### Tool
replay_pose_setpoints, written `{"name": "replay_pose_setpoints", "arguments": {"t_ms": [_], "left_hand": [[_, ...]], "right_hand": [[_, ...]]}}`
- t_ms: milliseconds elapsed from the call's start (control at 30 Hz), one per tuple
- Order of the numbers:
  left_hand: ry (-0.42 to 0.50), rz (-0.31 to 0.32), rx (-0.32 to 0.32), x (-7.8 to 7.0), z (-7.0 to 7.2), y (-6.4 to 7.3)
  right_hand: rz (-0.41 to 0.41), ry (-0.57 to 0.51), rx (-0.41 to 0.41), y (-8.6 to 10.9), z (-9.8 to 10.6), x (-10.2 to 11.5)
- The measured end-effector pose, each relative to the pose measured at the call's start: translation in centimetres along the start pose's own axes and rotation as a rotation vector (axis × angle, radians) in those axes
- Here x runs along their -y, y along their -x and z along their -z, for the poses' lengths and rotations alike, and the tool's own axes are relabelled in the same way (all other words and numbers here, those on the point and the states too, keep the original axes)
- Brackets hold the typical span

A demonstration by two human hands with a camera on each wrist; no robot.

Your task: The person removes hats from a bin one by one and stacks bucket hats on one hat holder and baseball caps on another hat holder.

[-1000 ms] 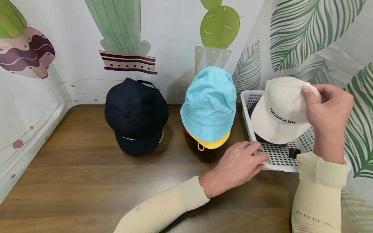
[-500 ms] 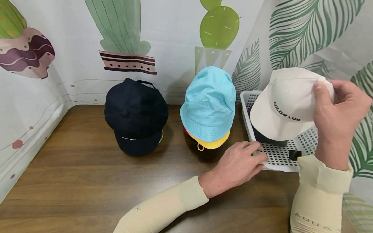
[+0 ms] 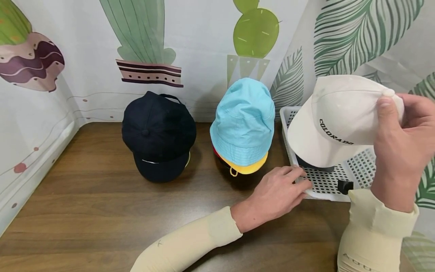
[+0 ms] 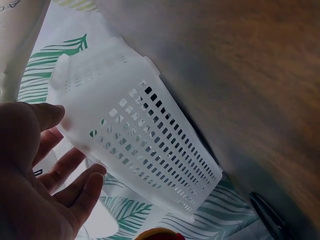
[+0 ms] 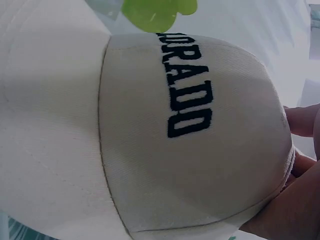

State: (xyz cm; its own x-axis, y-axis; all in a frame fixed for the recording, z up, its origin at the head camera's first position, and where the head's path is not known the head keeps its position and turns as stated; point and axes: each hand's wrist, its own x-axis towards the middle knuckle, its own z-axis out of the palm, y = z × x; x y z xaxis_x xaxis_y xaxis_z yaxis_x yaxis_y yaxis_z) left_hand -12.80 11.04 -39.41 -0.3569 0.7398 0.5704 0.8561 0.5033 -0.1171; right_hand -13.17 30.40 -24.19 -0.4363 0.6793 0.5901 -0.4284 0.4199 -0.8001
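My right hand (image 3: 406,147) pinches the crown of an off-white baseball cap (image 3: 343,105) lettered COLORADO between thumb and fingers. The cap is raised over a white plastic basket (image 3: 289,147), its brim tilted down to the left. In the right wrist view, fingers (image 5: 302,120) sit at the top of the cap (image 5: 150,170). My left hand (image 3: 276,194) grips the basket's near left corner; in the left wrist view its thumb (image 4: 49,115) presses the outer wall of the basket (image 4: 140,135), with fingers over the rim. Beneath the cap, a dark cap (image 3: 314,165) shows partly in the basket.
A navy cap (image 3: 159,132) lies on the left of the wooden table (image 3: 102,211), a pale rim showing beneath it. Nearer the middle, a light-blue bucket hat (image 3: 244,117) rests on a yellow-brimmed hat (image 3: 253,169). A small black piece (image 3: 344,186) shows at the basket floor. A printed cloth hangs behind.
My right hand has lifted the off-white cap up and to the right, uncovering more of the dark cap below. My left hand has stayed on the basket corner.
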Motion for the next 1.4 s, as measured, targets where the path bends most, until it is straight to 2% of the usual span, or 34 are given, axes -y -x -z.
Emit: {"name": "replay_pose_setpoints", "arguments": {"t_ms": [267,500,667,767,833,867,933,1067,1133,1200,1267,1400], "left_hand": [[0.047,0.007,-0.013,0.0,-0.1,0.3],[0.053,0.009,-0.030,0.1,-0.4,0.2],[0.027,-0.020,-0.030,0.1,-0.2,0.3],[0.005,-0.041,-0.015,0.2,0.2,0.7],[-0.007,-0.051,-0.031,0.4,0.6,1.1],[-0.017,-0.059,-0.050,0.5,0.9,1.3],[-0.052,-0.090,-0.126,0.9,1.5,1.6],[-0.157,-0.213,-0.396,2.1,2.9,1.9],[-0.223,-0.275,-0.537,2.9,3.6,1.8],[-0.273,-0.320,-0.643,3.7,4.3,1.7],[-0.319,-0.336,-0.706,4.3,4.9,1.5],[-0.359,-0.333,-0.753,5.4,5.5,1.3]], "right_hand": [[-0.005,-0.056,-0.023,0.8,0.0,1.1],[-0.067,-0.288,-0.051,1.6,-0.1,2.1],[-0.084,-0.302,-0.066,2.2,0.0,2.7],[-0.096,-0.309,-0.071,2.5,0.1,2.9],[-0.091,-0.321,-0.071,2.6,0.1,3.1],[-0.093,-0.340,-0.073,2.7,0.1,3.2],[-0.090,-0.358,-0.078,2.9,0.2,3.4],[-0.115,-0.460,-0.109,3.3,0.4,3.9],[-0.127,-0.472,-0.131,3.5,0.6,4.2],[-0.134,-0.474,-0.151,3.8,0.8,4.4],[-0.128,-0.469,-0.166,4.0,1.0,4.5],[-0.112,-0.558,-0.183,4.5,1.1,4.5]]}}
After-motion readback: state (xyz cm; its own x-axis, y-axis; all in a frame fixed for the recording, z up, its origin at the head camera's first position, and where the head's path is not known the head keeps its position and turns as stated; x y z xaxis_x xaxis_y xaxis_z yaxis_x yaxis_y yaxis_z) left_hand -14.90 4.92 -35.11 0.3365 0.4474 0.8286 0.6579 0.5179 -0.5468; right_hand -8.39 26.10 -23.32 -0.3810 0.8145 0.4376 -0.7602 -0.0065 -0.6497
